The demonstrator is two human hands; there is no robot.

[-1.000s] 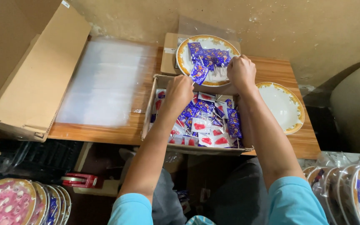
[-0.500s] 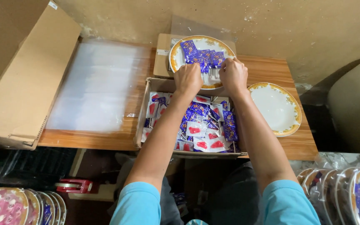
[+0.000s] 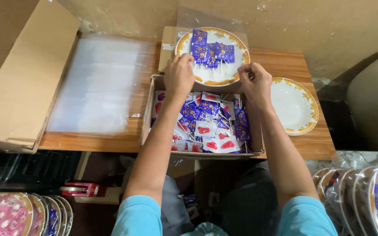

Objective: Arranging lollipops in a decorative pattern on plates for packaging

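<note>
Leftmost, an open cardboard flap (image 3: 20, 83) and a stack of clear plastic sheets (image 3: 99, 85) lie on the wooden table (image 3: 311, 146). At centre, the left hand (image 3: 179, 76) grips the near-left rim of a gold-edged plate (image 3: 212, 57) loaded with blue-wrapped lollipops (image 3: 208, 52), above an open box of wrapped sweets (image 3: 208, 124). Further right, the right hand (image 3: 254, 83) pinches the same plate's near-right rim, just beside an empty gold-edged plate (image 3: 292, 106).
</note>
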